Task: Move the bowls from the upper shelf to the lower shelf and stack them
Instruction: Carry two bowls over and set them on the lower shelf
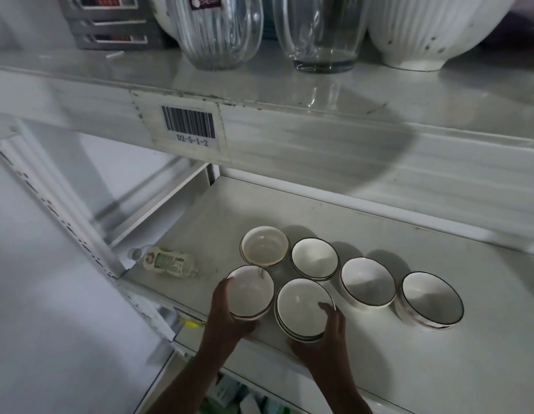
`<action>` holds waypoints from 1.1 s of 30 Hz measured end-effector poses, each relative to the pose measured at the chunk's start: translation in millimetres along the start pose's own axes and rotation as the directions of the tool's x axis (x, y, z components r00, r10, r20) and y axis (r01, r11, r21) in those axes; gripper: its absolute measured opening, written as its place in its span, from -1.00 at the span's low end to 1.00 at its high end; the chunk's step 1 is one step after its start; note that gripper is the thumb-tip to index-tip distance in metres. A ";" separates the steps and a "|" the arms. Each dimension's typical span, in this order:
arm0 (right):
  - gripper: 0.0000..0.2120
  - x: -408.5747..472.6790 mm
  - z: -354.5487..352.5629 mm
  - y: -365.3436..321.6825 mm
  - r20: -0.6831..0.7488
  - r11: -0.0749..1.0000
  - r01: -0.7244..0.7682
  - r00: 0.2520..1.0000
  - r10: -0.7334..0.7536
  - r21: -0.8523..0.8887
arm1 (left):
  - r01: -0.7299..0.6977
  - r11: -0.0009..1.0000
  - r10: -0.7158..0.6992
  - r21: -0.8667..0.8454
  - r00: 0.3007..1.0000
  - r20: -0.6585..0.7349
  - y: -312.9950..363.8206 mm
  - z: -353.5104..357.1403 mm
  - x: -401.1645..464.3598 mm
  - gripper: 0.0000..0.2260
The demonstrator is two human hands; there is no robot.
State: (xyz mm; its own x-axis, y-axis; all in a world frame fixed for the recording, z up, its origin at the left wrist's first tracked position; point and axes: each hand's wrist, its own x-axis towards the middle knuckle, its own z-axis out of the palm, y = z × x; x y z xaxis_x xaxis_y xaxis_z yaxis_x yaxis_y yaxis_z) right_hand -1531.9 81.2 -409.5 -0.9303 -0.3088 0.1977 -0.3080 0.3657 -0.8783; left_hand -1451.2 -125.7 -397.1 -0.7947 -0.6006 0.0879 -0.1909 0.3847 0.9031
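Several small white bowls with dark rims stand on the lower shelf [379, 369]. My left hand [227, 321] grips the front left bowl [251, 292] by its near side. My right hand [328, 339] holds the front middle bowl [303, 306], which sits on top of at least one other bowl. Behind them stand a bowl [264, 245] and a stacked bowl [314, 258]. Further right are a tilted bowl [368, 281] and a stacked bowl [431, 298].
A small plastic bottle [167, 261] lies on its side at the left of the lower shelf. On the upper shelf [289, 94] stand two glass vases [221, 28], [322, 31], a large ribbed white bowl [424, 28] and a grey rack [110, 22]. A barcode label [188, 125] marks the shelf edge.
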 end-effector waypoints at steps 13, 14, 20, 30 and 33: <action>0.01 13.0 -26.0 -15.4 0.144 0.995 -0.015 0.989 0.029 -0.099 | 0.083 0.984 -0.110 0.160 0.980 0.169 17.7 -31.4 -4.2 -0.08; -0.03 17.5 -31.0 -19.5 0.168 0.991 0.025 0.986 -0.004 -0.128 | 0.088 0.973 -0.126 0.213 0.976 0.175 19.3 -38.2 -5.9 -0.10; -0.35 66.5 -32.2 -64.8 0.178 0.931 0.205 0.971 -0.157 -0.301 | 0.176 0.915 -0.193 0.362 0.981 0.011 20.1 -111.1 -10.9 -0.41; -0.46 91.9 94.7 -213.3 0.456 0.839 0.416 0.858 -0.235 -0.351 | 0.445 0.510 -0.205 0.736 0.894 -0.398 -8.5 -285.2 -87.1 -0.41; -0.46 69.3 143.6 -249.8 0.598 0.805 0.514 0.757 -0.263 -0.297 | 0.546 0.431 -0.229 0.718 0.836 -0.499 -13.4 -327.5 -129.2 -0.36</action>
State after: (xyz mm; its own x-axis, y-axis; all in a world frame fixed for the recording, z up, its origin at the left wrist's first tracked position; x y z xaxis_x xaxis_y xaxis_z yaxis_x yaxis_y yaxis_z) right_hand -1490.9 -157.6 -239.0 -0.5040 -0.8553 0.1200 -0.7853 0.3960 -0.4759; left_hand -1157.3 -282.8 -282.9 -0.3335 -0.9397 0.0764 -0.9303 0.3411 0.1350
